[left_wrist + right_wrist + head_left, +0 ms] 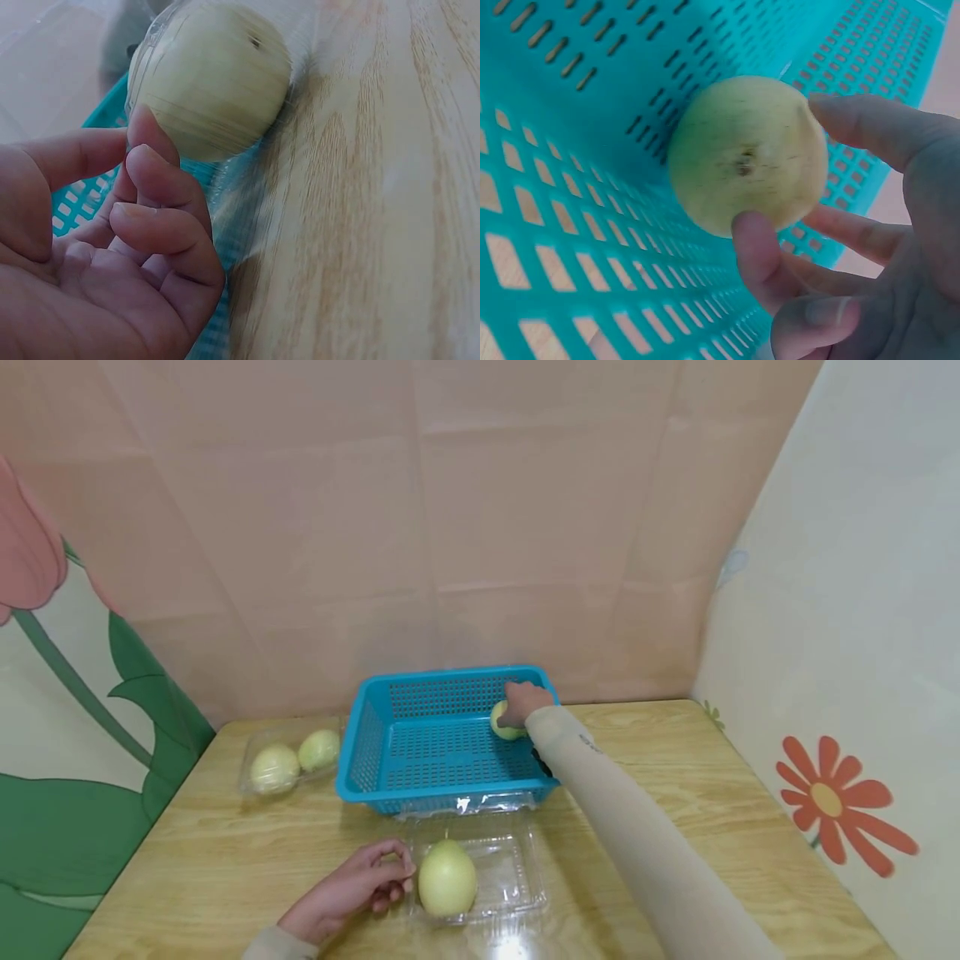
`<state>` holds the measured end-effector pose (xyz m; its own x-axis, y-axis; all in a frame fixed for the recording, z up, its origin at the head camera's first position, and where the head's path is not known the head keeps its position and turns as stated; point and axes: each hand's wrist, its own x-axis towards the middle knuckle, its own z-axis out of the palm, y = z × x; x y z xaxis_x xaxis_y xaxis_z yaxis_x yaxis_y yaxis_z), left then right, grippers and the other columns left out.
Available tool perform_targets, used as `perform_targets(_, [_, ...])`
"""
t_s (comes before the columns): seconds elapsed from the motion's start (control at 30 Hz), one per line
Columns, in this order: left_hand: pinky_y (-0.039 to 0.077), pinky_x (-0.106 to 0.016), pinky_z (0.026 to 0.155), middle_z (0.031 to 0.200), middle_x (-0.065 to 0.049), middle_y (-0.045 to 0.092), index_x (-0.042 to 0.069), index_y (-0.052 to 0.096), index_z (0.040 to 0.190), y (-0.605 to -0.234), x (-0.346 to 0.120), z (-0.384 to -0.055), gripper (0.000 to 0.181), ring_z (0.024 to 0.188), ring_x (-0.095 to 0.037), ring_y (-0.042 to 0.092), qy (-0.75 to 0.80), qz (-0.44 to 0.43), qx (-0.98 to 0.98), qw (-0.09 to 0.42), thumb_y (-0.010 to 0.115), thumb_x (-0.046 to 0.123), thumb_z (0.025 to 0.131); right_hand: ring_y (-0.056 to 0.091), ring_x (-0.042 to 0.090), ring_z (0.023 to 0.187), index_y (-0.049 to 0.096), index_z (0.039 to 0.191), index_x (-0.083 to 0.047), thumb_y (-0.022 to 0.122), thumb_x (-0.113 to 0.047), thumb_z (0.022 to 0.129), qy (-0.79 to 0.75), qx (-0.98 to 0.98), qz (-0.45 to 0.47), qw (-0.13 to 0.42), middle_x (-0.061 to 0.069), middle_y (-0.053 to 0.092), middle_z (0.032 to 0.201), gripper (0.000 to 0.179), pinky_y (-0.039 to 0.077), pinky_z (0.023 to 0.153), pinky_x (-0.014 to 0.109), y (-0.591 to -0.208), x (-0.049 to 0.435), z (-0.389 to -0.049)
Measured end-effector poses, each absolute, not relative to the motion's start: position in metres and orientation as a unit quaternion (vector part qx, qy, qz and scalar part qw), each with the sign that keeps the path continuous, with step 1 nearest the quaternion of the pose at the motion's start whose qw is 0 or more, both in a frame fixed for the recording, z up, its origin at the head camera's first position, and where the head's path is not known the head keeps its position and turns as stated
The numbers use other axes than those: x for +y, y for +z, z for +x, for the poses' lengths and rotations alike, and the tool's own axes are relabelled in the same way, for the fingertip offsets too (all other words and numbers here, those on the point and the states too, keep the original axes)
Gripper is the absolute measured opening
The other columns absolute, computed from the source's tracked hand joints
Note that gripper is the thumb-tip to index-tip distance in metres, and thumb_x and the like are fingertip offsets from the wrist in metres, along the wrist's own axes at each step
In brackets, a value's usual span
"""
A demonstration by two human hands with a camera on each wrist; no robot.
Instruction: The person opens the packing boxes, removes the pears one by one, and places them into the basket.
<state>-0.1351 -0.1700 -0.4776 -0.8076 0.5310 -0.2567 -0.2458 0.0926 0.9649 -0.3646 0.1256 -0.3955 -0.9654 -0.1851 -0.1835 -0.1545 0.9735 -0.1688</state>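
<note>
Inside the right end of the blue plastic basket (427, 796), my right hand (522, 702) grips a pale yellow-green pear (742, 161). The right wrist view shows thumb and fingertips on the pear's sides, with the basket's perforated walls around it. At the table's front, my left hand (360, 885) pinches the left edge of a clear plastic box (501, 868) between thumb and index finger, the other fingers curled. A second pear (447, 881) sits in the left half of that box, its stem pointing up. The box's lid is raised at the back, against the basket.
Another clear plastic box (251, 753) with two pears (274, 768) stands left of the basket. Everything rests on a wooden table (187, 860). A pinkish wall covering (450, 527) rises behind, and a white wall with a painted red flower (825, 802) borders the right.
</note>
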Motion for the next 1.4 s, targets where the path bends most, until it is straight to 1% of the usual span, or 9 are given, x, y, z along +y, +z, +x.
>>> perform_targets(0.23, [0.039,-0.017,0.051,0.083,0.001,0.063,0.006,0.056,0.1,-0.481,-0.169,-0.134,0.008,0.063,-0.005,0.05,0.674,0.122,0.669,0.289,0.058,0.014,0.098,0.058,0.03,0.117,0.044,0.147,-0.007,0.068,-0.033,0.093,-0.13,0.977,-0.098,0.14,0.015,0.055,0.141,0.066,0.051,0.089,0.046,-0.375,0.134,-0.356])
perform_targets(0.5, [0.039,-0.017,0.051,0.083,0.001,0.063,0.007,0.056,0.1,-0.48,-0.167,-0.133,0.007,0.063,-0.005,0.05,0.674,0.12,0.669,0.289,0.058,0.014,0.098,0.066,0.03,0.099,0.044,0.145,0.001,0.068,-0.024,0.092,-0.243,0.948,-0.132,0.155,0.022,0.047,0.146,0.063,0.058,0.077,0.04,-0.36,0.156,-0.353])
perform_targets(0.57, [0.039,-0.017,0.051,0.083,0.001,0.063,0.007,0.056,0.1,-0.48,-0.166,-0.132,0.007,0.063,-0.005,0.05,0.674,0.121,0.669,0.288,0.058,0.013,0.098,0.066,0.029,0.1,0.045,0.144,0.001,0.068,-0.024,0.092,-0.241,0.949,-0.145,0.143,0.023,0.049,0.144,0.062,0.057,0.08,0.04,-0.355,0.162,-0.348])
perform_targets(0.67, [0.039,-0.017,0.051,0.083,0.001,0.063,0.006,0.056,0.1,-0.479,-0.165,-0.132,0.007,0.063,-0.005,0.05,0.675,0.123,0.668,0.288,0.058,0.013,0.098,0.062,0.035,0.113,0.048,0.141,0.002,0.068,-0.025,0.092,-0.226,0.952,-0.167,0.122,0.023,0.053,0.141,0.059,0.053,0.091,0.047,-0.345,0.17,-0.335])
perform_targets(0.73, [0.039,-0.017,0.051,0.083,0.001,0.063,0.007,0.056,0.1,-0.48,-0.165,-0.132,0.007,0.063,-0.006,0.05,0.675,0.121,0.668,0.289,0.058,0.013,0.098,0.059,0.036,0.117,0.05,0.138,0.002,0.068,-0.026,0.093,-0.213,0.954,-0.179,0.112,0.023,0.056,0.136,0.057,0.05,0.094,0.05,-0.338,0.174,-0.324])
perform_targets(0.93, [0.04,-0.017,0.052,0.082,0.0,0.063,0.008,0.056,0.099,-0.482,-0.165,-0.133,0.006,0.065,-0.007,0.05,0.679,0.109,0.666,0.289,0.058,0.013,0.098,0.061,0.032,0.107,0.054,0.134,-0.004,0.07,-0.032,0.092,-0.175,0.96,-0.201,0.086,0.018,0.064,0.12,0.053,0.052,0.088,0.049,-0.327,0.178,-0.296])
perform_targets(1.13, [0.039,-0.018,0.052,0.081,0.0,0.063,0.008,0.056,0.097,-0.48,-0.163,-0.132,0.005,0.064,-0.007,0.05,0.682,0.093,0.666,0.287,0.059,0.012,0.097,0.064,0.035,0.107,0.056,0.132,-0.002,0.072,-0.028,0.091,-0.171,0.953,-0.245,0.057,0.02,0.067,0.117,0.051,0.054,0.089,0.051,-0.328,0.179,-0.269])
perform_targets(1.3, [0.039,-0.018,0.051,0.079,-0.001,0.062,0.006,0.056,0.097,-0.478,-0.162,-0.132,0.006,0.063,-0.008,0.05,0.678,0.073,0.68,0.269,0.058,0.011,0.096,0.065,0.031,0.105,0.055,0.132,-0.002,0.071,-0.024,0.091,-0.194,0.945,-0.257,0.049,0.017,0.066,0.117,0.049,0.055,0.087,0.048,-0.331,0.183,-0.25])
perform_targets(1.4, [0.039,-0.018,0.051,0.078,-0.002,0.062,0.004,0.056,0.098,-0.477,-0.16,-0.132,0.008,0.063,-0.009,0.05,0.673,0.065,0.689,0.26,0.058,0.011,0.095,0.065,0.025,0.098,0.059,0.125,-0.004,0.071,-0.023,0.091,-0.19,0.945,-0.263,0.032,0.011,0.068,0.109,0.04,0.056,0.082,0.044,-0.333,0.188,-0.239])
